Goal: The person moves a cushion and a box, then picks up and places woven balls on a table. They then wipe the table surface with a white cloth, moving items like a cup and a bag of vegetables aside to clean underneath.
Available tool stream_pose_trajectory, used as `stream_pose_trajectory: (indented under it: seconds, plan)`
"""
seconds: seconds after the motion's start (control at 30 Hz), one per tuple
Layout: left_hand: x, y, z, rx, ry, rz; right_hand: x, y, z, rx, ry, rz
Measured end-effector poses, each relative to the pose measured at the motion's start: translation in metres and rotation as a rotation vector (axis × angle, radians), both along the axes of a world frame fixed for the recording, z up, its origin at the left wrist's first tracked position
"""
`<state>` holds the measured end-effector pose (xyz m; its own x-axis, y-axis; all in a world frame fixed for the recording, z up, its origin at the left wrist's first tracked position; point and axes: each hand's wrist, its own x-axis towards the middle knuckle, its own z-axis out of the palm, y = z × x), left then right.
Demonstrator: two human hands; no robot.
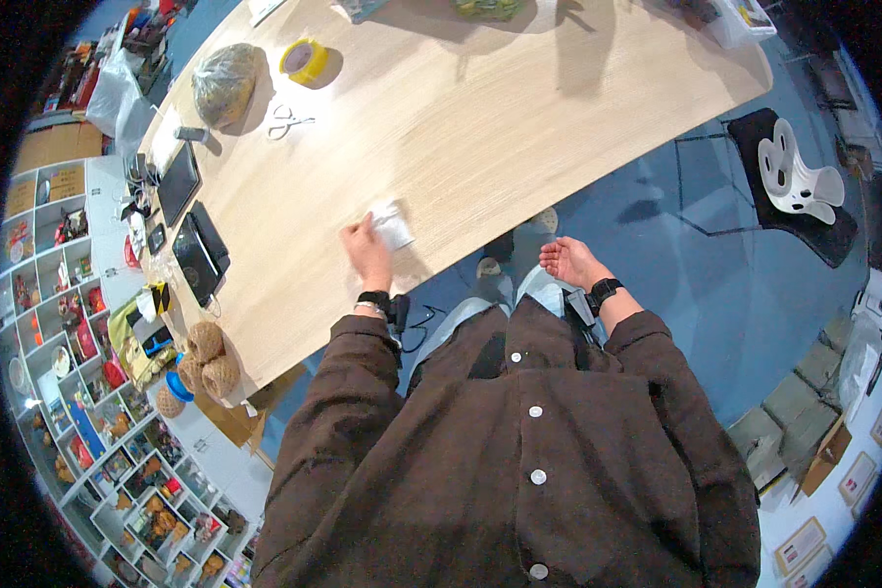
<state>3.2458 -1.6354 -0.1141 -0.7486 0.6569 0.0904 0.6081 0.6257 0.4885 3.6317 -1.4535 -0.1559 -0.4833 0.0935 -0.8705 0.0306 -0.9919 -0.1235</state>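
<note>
My left hand (366, 250) is over the near part of the wooden table (441, 140), its fingers curled at the left edge of a small folded white sheet, perhaps a tissue (392, 224). The sheet appears pinched between thumb and fingers; the exact grip is partly hidden. Past the table's near edge, above my lap, hovers my right hand (569, 262) with its palm turned inward. Its fingers are loosely bent, and nothing shows in them. Farther up the table lie white-handled scissors (287, 123), a roll of yellow tape (304, 62) and a filled clear plastic bag (225, 84).
Along the table's left side are a black laptop-like device (200, 253), a dark tablet (179, 184) and balls of brown twine (209, 360). A white plastic container (739, 22) occupies the far right corner. A white seat (801, 180) stands right; white shelving (51, 345) lines the left.
</note>
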Motion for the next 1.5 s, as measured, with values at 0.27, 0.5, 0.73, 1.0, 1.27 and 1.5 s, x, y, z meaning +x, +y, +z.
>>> stream_pose_trajectory:
  seconds: [0.27, 0.5, 0.73, 1.0, 1.27, 1.5]
  plan:
    - [0.077, 0.062, -0.006, -0.113, -0.046, -0.088, 0.023, 0.047, -0.006, 0.037, 0.055, -0.081]
    - [0.216, 0.213, 0.006, -0.071, -0.136, -0.438, 0.017, 0.106, -0.024, -0.086, 0.16, -0.335]
    - [0.279, 0.296, 0.026, 0.028, -0.375, -0.867, 0.057, 0.172, -0.015, -0.025, 0.038, -0.046]
    - [0.248, 0.361, 0.008, -0.142, -0.514, -0.347, 0.139, 0.24, 0.0, 0.009, 0.393, -0.337]
    - [0.351, 0.417, 0.075, 0.01, -0.72, -0.962, 0.216, 0.21, 0.092, 0.239, 0.461, -0.787]
    - [0.459, 0.434, 0.185, 0.146, -0.791, -1.433, 0.264, 0.151, 0.151, 0.379, 0.314, -0.977]
